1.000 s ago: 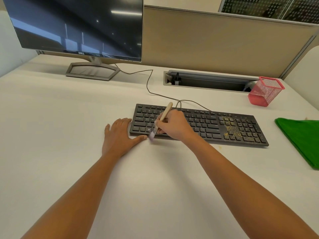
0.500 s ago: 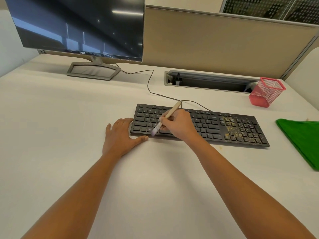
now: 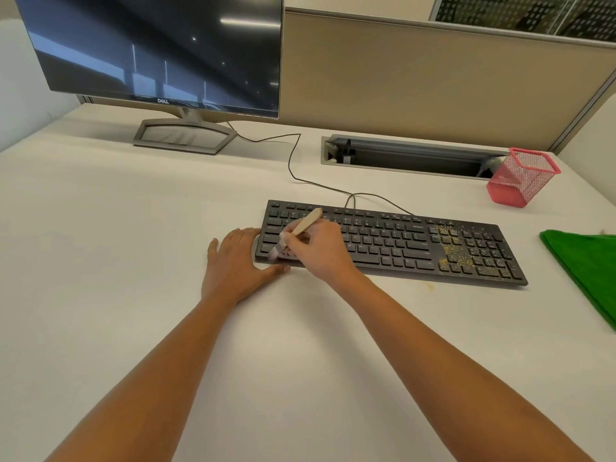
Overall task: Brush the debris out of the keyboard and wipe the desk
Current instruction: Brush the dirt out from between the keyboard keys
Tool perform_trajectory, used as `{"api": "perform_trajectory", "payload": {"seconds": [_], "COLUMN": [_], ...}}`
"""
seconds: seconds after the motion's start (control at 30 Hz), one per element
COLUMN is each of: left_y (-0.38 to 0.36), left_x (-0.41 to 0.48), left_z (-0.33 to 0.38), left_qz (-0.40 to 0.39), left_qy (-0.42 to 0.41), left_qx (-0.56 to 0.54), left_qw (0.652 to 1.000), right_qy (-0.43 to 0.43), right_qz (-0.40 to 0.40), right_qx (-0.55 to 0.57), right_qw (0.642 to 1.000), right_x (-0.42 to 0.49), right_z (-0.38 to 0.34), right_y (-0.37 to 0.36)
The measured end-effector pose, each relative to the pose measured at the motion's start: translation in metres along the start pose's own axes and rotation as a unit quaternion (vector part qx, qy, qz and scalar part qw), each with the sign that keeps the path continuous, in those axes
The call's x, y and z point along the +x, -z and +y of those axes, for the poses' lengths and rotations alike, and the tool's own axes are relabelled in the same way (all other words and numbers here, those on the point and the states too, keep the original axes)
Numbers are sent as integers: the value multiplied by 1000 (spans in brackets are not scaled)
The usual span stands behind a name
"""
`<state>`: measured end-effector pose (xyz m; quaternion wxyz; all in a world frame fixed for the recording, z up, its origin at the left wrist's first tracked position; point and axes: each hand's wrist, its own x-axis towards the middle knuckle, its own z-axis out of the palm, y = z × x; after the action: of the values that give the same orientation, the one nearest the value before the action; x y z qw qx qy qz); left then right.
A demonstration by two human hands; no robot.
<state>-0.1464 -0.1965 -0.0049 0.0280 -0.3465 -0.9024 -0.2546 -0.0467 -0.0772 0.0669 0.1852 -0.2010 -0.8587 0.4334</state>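
A black keyboard (image 3: 393, 240) lies on the white desk (image 3: 133, 261), with yellowish debris (image 3: 455, 250) scattered over its right end near the number pad. My right hand (image 3: 320, 250) is shut on a small wooden-handled brush (image 3: 305, 226), whose bristles touch the keys at the keyboard's front left corner. My left hand (image 3: 235, 261) lies flat on the desk against the keyboard's left edge, thumb along its front, holding nothing. A folded green cloth (image 3: 586, 265) rests at the desk's right edge.
A Dell monitor (image 3: 160, 51) on a grey stand sits at the back left, its cable running to the keyboard. A cable tray slot (image 3: 410, 158) is cut into the desk at the back. A pink mesh pen cup (image 3: 521, 176) stands back right, before the beige partition.
The brush has swept over the left keys: its handle swung right, then back left, and the bristles have shifted slightly left along the front row. My left hand has stayed put.
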Motion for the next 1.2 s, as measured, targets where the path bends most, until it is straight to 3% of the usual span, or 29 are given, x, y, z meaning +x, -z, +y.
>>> {"api": "perform_trajectory", "payload": {"seconds": [0.17, 0.3, 0.53, 0.63, 0.73, 1.0, 1.2], "left_y": [2, 4, 4, 4, 3, 1, 1], "left_x": [0, -1, 0, 0, 1, 1, 1], "left_z": [2, 2, 2, 2, 1, -1, -1], "left_qz": [-5, -12, -7, -7, -5, -1, -5], "left_qy": [2, 2, 3, 0, -2, -6, -1], "left_qx": [-4, -8, -7, -4, -6, -2, -3], "left_qw": [1000, 1000, 1000, 1000, 1000, 1000, 1000], "right_qy": [-37, -30, 9, -25, -35, -65, -67], "right_qz": [102, 46, -8, 27, 64, -37, 53], "right_qx": [-9, -77, -37, 34, 19, -39, 13], "right_qw": [994, 996, 999, 999, 997, 996, 996], "right_x": [13, 17, 17, 20, 20, 12, 15], "right_z": [8, 13, 6, 6, 9, 1, 3], "right_y": [28, 34, 11, 15, 20, 16, 23]}}
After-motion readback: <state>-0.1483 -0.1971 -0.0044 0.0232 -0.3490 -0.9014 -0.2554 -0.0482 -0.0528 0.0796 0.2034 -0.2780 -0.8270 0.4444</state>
